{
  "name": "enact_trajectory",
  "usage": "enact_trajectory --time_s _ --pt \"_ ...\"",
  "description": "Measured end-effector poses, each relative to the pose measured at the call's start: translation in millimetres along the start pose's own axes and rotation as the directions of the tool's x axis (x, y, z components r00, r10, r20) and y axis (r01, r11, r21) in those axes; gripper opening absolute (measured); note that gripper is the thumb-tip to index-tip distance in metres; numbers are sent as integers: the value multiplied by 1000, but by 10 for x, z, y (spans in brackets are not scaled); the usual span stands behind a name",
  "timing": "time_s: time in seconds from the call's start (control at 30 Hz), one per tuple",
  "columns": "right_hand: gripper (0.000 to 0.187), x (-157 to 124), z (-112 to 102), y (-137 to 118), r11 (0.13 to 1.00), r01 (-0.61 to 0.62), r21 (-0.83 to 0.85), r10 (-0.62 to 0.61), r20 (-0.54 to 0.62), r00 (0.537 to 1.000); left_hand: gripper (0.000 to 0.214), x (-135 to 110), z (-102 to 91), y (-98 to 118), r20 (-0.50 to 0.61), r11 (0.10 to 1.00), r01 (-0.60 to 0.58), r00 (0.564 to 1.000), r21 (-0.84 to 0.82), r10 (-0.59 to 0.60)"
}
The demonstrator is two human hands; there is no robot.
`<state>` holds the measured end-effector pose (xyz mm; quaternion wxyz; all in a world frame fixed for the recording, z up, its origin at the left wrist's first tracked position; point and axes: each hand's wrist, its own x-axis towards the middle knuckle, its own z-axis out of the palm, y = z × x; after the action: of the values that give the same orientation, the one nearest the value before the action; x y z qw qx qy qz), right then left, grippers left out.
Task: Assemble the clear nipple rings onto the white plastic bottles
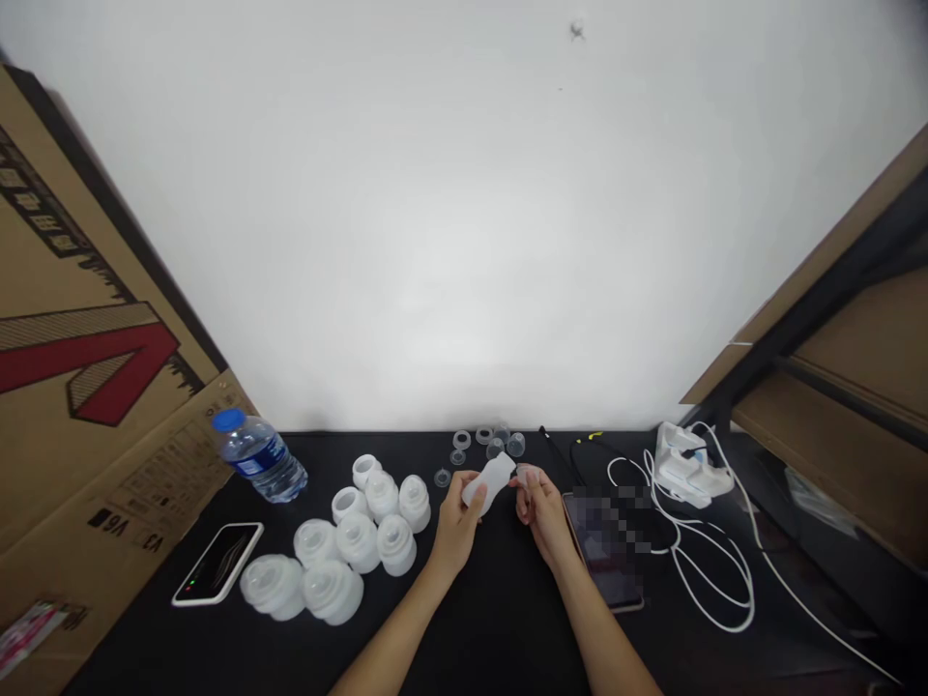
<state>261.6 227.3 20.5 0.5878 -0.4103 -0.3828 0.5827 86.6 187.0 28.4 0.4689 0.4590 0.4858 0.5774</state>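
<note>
The left hand (455, 530) had its grip closed around a narrow, bottle-shaped white plastic piece (490, 481), held tilted with its upper end toward one o'clock. The right hand (543, 512) stood just beside that upper end, its fingers (523, 480) curled together; whether this grip touched the piece or had hold of anything could not be determined. Both hands were over a black worktop (507, 599).

Small clear rings and cups (478, 440) lay at twelve o'clock from the hands, near the far edge. A cluster of white plastic flanged fittings (362, 536) stood at nine o'clock. Beyond them, at ten o'clock, a water bottle (261, 456) with a blue cap lay on its side, and a smartphone (217, 563) lay further out at nine. A tablet (601, 551) with a pixelated patch lay at three o'clock. A white dock (685, 466) and a looped white cable (714, 590) lay at two to three o'clock. A printed cardboard box (72, 290) leaned at the worktop's nine o'clock side.
</note>
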Motion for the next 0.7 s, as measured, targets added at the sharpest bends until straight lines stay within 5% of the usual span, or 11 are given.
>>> enact_trajectory --time_s 0.17,0.7 --pt "68 -4 -14 -3 999 -46 -8 47 50 998 65 23 15 -25 35 991 85 996 -103 -82" --pt "60 -5 44 -26 996 -19 -83 25 69 997 64 41 -62 10 -61 996 55 997 69 -51"
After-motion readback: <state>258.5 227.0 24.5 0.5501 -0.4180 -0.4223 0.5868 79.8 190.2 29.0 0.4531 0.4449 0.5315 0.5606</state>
